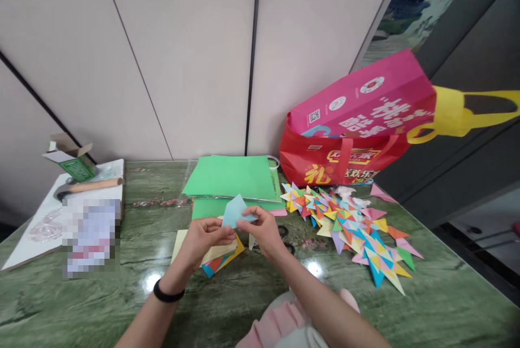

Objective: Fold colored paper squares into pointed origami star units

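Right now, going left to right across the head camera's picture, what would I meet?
Open box, black wristband, left hand, light blue paper, right hand, pile of folded papers, yellow strap.

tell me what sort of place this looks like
Probably a papercraft spot in a home, though the room itself barely shows: a green marbled tabletop with green paper sheets, a heap of folded coloured paper pieces and a light blue paper in hand.

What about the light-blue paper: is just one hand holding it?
No, the left hand and the right hand both have their fingers on the light-blue paper, one from each side.
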Demonstrator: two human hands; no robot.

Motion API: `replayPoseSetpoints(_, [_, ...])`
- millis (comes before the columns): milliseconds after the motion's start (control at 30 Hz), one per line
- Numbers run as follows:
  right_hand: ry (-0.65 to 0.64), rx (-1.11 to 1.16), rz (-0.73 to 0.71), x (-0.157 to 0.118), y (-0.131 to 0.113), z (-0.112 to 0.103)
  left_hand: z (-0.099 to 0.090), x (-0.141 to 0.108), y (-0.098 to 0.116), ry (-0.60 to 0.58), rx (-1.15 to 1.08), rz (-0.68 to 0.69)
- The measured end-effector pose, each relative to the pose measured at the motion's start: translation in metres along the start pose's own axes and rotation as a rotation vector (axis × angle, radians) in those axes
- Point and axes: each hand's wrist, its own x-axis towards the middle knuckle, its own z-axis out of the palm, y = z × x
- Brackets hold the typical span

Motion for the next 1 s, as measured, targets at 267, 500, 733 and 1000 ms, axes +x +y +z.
replayPoseSetpoints(267, [-0.003, -0.049, -0.012, 0.0, 0.0022, -0.0008, 0.0034, 0.0011, -0.0001, -0.039, 0.011, -0.016])
replayPoseSetpoints(500, [-0.003, -0.093, -0.043, 0.0007, 0.0051, -0.0014, 0.0049, 0.0001, 0.0012, -0.075, 0.015, -0.039])
replayPoseSetpoints(733, [0.015, 0.013, 0.003, -0.0007, 0.0006, 0.0018, 0.0052, -0.0002, 0.0009, -0.063, 0.037, -0.03])
replayPoseSetpoints(1000, [0.013, 0.011, -0.035, -0.0011, -0.0009, 0.0029, 0.0084, -0.0015, 0.0016, -0.041, 0.017, -0.03])
